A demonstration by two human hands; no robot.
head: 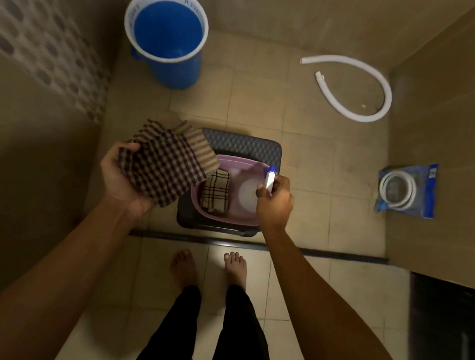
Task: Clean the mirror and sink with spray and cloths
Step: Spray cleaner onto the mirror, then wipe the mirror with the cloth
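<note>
Left hand (pixel 121 176) grips a checked cloth (pixel 168 163) — right hand (pixel 275 199) wraps the spray bottle (pixel 270 180) above the basin (pixel 232 162), likely gathering supplies.

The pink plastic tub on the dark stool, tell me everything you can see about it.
The pink plastic tub is a rounded, shallow basin of smooth, glossy-looking plastic, sitting upright on a dark textured stool on the tiled floor. Inside, a folded cream cloth with dark checks lies at its left, beside something pale and round that is too blurred to identify. The checked cloth in the left hand overlaps its left rim; the right hand hovers over its right side.
</note>
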